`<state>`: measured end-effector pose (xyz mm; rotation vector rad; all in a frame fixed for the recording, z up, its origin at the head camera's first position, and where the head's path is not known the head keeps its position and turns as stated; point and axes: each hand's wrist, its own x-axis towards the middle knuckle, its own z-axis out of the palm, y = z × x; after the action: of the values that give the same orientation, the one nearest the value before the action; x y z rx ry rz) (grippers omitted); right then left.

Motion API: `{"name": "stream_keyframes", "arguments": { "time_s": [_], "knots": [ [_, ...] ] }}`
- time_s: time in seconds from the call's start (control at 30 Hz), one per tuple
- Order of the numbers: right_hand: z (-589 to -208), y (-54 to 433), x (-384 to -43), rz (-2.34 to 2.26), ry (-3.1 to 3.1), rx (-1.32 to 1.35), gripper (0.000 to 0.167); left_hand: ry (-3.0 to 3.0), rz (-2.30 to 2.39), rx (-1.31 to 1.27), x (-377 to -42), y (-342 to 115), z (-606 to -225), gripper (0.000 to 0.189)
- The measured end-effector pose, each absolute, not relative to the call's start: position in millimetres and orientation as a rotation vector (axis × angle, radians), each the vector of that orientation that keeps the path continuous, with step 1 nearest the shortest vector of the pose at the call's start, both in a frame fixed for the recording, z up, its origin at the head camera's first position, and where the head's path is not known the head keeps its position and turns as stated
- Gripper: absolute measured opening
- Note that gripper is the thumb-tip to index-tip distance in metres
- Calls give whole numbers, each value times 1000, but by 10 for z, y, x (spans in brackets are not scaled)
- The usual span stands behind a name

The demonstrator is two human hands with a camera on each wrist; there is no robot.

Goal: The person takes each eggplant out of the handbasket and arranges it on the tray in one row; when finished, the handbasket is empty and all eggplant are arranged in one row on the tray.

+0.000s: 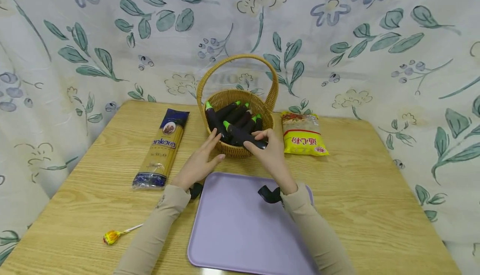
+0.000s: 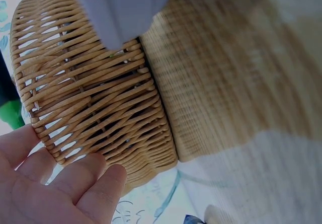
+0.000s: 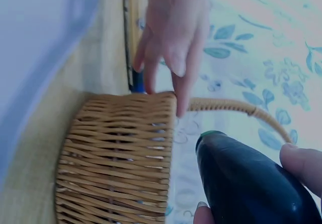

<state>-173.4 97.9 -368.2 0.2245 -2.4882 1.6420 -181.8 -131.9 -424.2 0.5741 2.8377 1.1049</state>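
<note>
A wicker basket point(image 1: 237, 152) with a tall handle stands at the back of the table, filled with several dark eggplants point(image 1: 214, 121) with green stem ends. In my right hand point(image 1: 271, 156) an eggplant point(image 1: 240, 135) is pinched near its blunt end, tilted over the basket's front rim with its green end toward the back left. The right wrist view shows this eggplant point(image 3: 246, 178) large, between thumb and fingers. My left hand point(image 1: 198, 164) rests its extended fingers at the basket's front left rim. In the left wrist view those fingers point(image 2: 100, 189) lie against the woven side.
A lilac tray point(image 1: 243, 225) lies in front of the basket, under my forearms. To the left is a pack of spaghetti point(image 1: 161, 150), with a wrapped lollipop point(image 1: 111, 237) nearer the front. A yellow noodle bag point(image 1: 303, 135) lies right of the basket. A floral curtain point(image 1: 240, 25) hangs behind.
</note>
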Motion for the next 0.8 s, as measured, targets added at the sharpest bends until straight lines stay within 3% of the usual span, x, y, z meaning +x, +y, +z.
{"name": "stream_keyframes", "arguments": {
  "time_s": [0.5, 0.8],
  "knots": [
    [-3804, 999, -1420, 1733, -2514, 215, 30, 2857, 1098, 574, -1819, -1304, -4228, 68],
    [-3932, 935, -1312, 1720, -2713, 208, 37, 2850, 1095, 564, -1812, -1316, -4230, 68]
  ]
}}
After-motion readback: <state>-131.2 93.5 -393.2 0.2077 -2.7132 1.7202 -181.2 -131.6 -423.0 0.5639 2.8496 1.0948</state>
